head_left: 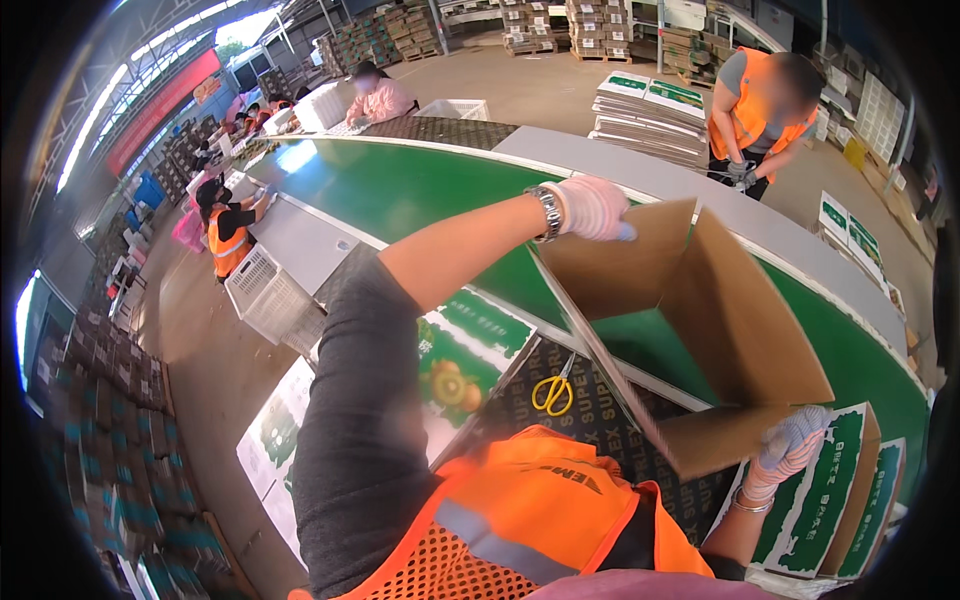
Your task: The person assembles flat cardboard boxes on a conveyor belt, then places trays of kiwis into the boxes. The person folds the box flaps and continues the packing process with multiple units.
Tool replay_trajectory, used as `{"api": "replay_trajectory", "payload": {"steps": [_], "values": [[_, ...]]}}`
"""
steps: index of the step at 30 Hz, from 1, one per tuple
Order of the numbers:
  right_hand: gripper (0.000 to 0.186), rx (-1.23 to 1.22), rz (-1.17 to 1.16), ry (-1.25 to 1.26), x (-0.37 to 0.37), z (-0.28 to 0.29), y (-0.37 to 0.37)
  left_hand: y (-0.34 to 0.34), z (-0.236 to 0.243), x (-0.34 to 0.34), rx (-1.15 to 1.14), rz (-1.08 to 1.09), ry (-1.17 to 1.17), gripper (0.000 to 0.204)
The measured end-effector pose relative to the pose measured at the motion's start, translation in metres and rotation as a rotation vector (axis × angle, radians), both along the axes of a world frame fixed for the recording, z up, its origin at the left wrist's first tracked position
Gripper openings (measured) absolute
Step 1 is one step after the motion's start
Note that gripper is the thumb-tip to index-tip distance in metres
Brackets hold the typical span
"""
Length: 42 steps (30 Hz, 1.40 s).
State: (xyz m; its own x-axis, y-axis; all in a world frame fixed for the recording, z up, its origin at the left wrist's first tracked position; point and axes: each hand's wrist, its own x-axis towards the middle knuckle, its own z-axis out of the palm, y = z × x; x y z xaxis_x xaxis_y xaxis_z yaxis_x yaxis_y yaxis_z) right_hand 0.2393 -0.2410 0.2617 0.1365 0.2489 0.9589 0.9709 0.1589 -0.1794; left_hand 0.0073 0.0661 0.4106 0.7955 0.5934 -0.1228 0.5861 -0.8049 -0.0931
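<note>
An unfolded cardboard box [735, 300] stands tilted over the green belt, and belt shows through its bottom opening. My left hand [590, 208], in a pale pink and white striped glove, is closed at the box's far left corner. At the near right corner, my right hand [793, 447], in a striped glove with grey-blue fingertips, grips the edge of the same box. Yellow-handled scissors [553, 393] lie on the dark printed board left of the box. Beside them sits a green and white carton [470, 365] with a kiwi picture, partly behind my left arm.
The green conveyor belt [400, 185] runs across, with a grey ledge [600, 165] beyond. Flat green and white cartons [835, 490] stand at my right. Across the belt, a person in an orange vest [765, 110] stands by stacked cartons [650, 115]. White crates [270, 295] are at left.
</note>
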Motion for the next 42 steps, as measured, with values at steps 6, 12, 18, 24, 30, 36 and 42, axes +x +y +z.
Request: {"api": "replay_trajectory", "payload": {"steps": [6,12,18,24,30,36,42], "values": [[0.026,-0.268,0.247,0.344,0.052,-0.006,-0.022,-0.059,0.006,0.032,-0.289,-0.016,0.075,0.044],[0.029,-0.590,0.501,0.081,0.006,0.022,0.021,-0.093,-0.098,0.037,-0.402,-0.267,-0.283,0.053],[0.058,-1.028,0.421,-0.101,-0.019,0.027,0.049,-0.103,-0.130,0.031,-0.633,-0.643,-0.054,0.054],[0.060,-1.371,0.344,-0.358,-0.029,0.004,0.057,-0.085,-0.089,-0.030,-1.495,-0.889,-0.207,0.062],[0.055,-1.407,0.325,-0.483,-0.020,-0.025,0.066,-0.104,-0.105,-0.039,-1.270,-0.348,-0.554,0.059],[0.044,-0.494,-0.230,-0.400,0.053,0.040,0.076,-0.118,-0.140,-0.012,-0.399,0.146,-0.804,0.061],[0.042,-1.111,-0.068,0.283,0.026,0.063,0.036,-0.120,-0.159,-0.010,-0.448,0.249,-0.806,0.050]]}}
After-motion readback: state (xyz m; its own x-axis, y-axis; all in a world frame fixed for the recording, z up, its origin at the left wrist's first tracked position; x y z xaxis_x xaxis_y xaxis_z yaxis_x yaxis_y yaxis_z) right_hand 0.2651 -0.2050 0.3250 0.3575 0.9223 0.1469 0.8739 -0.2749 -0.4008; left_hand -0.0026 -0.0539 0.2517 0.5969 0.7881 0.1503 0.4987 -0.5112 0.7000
